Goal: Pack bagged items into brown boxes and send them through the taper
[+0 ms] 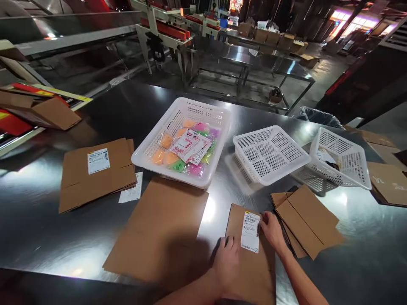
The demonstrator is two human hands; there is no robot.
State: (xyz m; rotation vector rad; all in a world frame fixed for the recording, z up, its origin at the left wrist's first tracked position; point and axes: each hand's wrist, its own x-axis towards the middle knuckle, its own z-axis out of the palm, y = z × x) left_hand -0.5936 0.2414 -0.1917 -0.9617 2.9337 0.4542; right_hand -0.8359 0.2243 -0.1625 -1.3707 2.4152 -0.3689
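Note:
A narrow flattened cardboard box [265, 264] lies in front of me with a white shipping label [250, 233] on its upper part. My left hand [226, 262] rests over the box's left edge, fingers slightly bent and apart, slightly blurred. At the label's upper right corner, my right hand [272, 231] has its thumb and fingertips pinched together; whether it also touches the cardboard edge I cannot tell. To the left is a larger flat cardboard sheet [159, 228]. Beyond it stands a white basket [140, 156] holding colourful bagged items [171, 158] and printed papers [192, 146].
Labelled cardboard [98, 182] lies left, partly over a paper slip [132, 190]. On the right are loose cardboard pieces [308, 220], an upturned-looking white basket [270, 154] and another white basket [352, 169] with small contents. Metal tables [229, 55] and conveyor machinery [165, 31] stand behind.

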